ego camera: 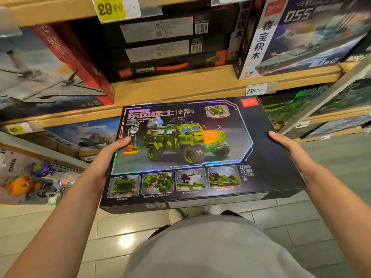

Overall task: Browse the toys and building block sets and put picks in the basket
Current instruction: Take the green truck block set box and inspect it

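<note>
Toy shop aisle, wooden shelves [180, 85], boxed sets [313, 37], price tags [110, 9]

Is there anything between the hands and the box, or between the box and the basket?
Nothing lies between them: the left hand and right hand hold the black truck box by its side edges. No basket is in view.

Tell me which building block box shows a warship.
The white-spined box marked 055, upper right shelf. The held box shows a green truck; the left one a jet.
</note>
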